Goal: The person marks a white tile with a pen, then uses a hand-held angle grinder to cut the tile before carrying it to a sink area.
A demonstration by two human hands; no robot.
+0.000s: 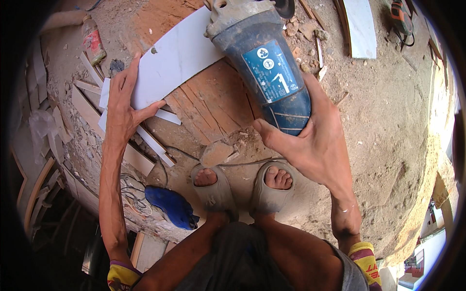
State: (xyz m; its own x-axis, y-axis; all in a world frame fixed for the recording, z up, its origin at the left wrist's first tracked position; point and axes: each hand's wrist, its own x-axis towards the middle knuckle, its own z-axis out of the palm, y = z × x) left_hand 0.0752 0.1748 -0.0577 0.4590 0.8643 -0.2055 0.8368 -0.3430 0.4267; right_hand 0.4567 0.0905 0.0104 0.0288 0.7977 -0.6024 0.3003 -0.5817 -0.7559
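White tile (174, 58), seemingly unfinished: left fingers (130, 77) gripped its left end, right fingers (315, 94) the grinder (252, 58) on its right; cut strips (154, 145) lay on its near side.

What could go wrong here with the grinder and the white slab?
1. The right hand alone holds the grinder; it might twist loose.
2. The bare left hand steadies the white slab; a slip could cut it.
3. Toes show in open slippers, so dropped pieces could hurt them.
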